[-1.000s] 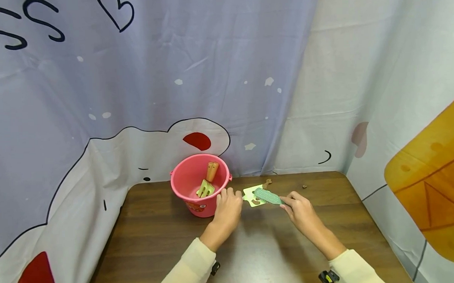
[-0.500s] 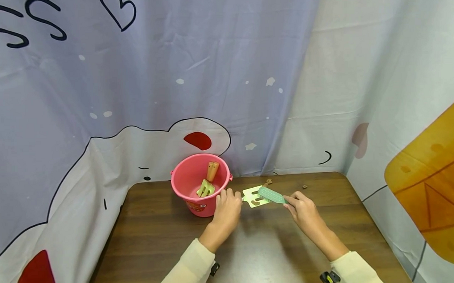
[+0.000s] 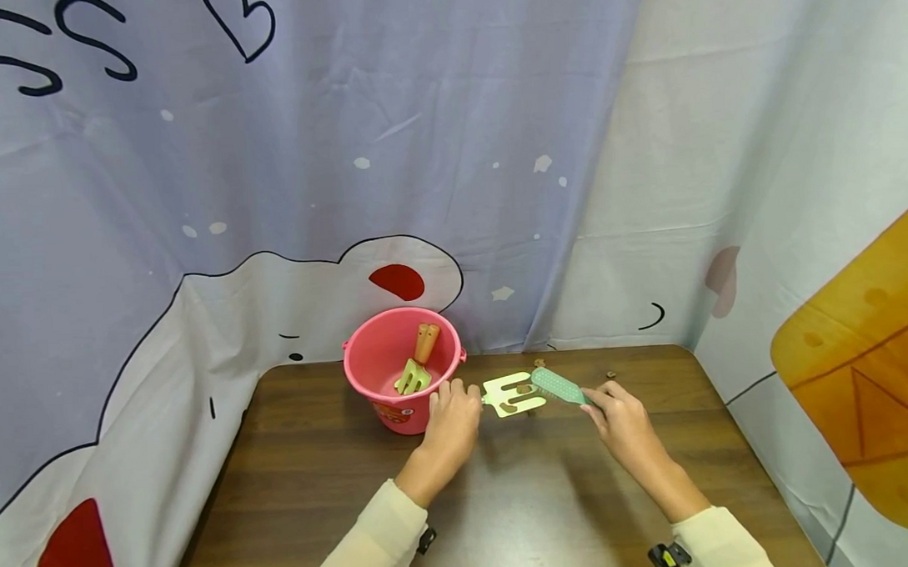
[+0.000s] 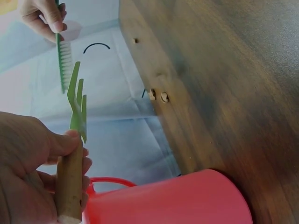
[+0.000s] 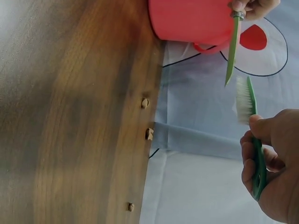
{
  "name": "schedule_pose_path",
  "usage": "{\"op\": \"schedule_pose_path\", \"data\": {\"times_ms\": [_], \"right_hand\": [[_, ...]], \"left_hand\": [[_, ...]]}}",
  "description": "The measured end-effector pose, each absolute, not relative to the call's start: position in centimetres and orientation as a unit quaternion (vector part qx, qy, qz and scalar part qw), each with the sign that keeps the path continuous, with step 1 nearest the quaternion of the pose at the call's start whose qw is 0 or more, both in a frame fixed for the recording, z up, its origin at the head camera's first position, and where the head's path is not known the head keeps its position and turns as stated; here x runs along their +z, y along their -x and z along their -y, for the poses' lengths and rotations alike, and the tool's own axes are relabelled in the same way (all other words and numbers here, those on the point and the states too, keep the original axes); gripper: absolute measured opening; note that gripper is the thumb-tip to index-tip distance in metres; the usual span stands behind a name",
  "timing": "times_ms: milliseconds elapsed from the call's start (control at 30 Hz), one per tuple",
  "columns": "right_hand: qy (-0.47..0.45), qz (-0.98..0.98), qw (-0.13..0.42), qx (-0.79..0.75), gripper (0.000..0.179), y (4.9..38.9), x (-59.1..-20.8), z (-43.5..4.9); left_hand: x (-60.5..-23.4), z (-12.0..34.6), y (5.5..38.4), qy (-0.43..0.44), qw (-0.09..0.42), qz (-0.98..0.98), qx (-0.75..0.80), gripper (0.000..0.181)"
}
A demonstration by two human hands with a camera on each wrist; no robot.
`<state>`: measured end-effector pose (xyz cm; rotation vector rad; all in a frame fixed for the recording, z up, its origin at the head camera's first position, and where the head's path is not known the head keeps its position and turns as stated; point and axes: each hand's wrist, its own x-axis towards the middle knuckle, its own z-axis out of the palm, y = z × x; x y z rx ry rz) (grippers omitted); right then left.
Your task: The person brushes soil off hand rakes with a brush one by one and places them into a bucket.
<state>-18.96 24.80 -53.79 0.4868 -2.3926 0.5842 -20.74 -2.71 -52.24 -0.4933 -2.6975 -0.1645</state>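
My left hand (image 3: 453, 419) grips a small garden fork by its wooden handle (image 4: 70, 179), beside the pink bucket (image 3: 362, 388). The light green tines (image 3: 495, 390) point right, above the table, with brown patches on or between them. In my right hand (image 3: 626, 423) I hold a green brush (image 3: 558, 386) by its handle, its white bristles (image 5: 243, 100) facing the fork. In the head view the brush head is near the tine tips; the right wrist view shows a small gap. Inside the bucket lie a pale green fork (image 3: 410, 377) and wooden handles (image 3: 426, 341).
Small brown clumps lie along the far edge of the wooden table (image 3: 318, 488), such as one clump (image 5: 149, 134) and another lower down (image 5: 131, 206). A printed curtain (image 3: 307, 155) hangs right behind the table. The bucket stands close to that far edge.
The brush has slid right along the fork toward the tine tips, uncovering more of the tines. My right hand has moved right with it. My left hand has barely shifted.
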Motion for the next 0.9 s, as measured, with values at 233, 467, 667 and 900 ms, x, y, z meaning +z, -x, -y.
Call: {"op": "schedule_pose_path", "data": {"times_ms": [233,467,667,900], "right_hand": [[-0.191,0.911,0.285,0.23,0.029,18.2,-53.3,-23.5],[-0.213,0.916,0.23,0.249,0.031,17.2,-53.1,-21.0],[-0.233,0.907,0.246,0.25,0.031,17.0,-53.3,-20.1],[-0.217,0.916,0.243,0.232,0.03,17.3,-53.2,-20.4]], "left_hand": [[-52.4,2.5,20.8,0.183,0.193,0.962,-0.058,0.013],[-52.6,1.9,21.1,0.186,0.205,0.96,-0.048,0.014],[-52.9,1.7,21.2,0.181,0.214,0.959,-0.038,0.01],[-53.0,1.6,21.1,0.182,0.224,0.957,-0.027,0.006]]}}
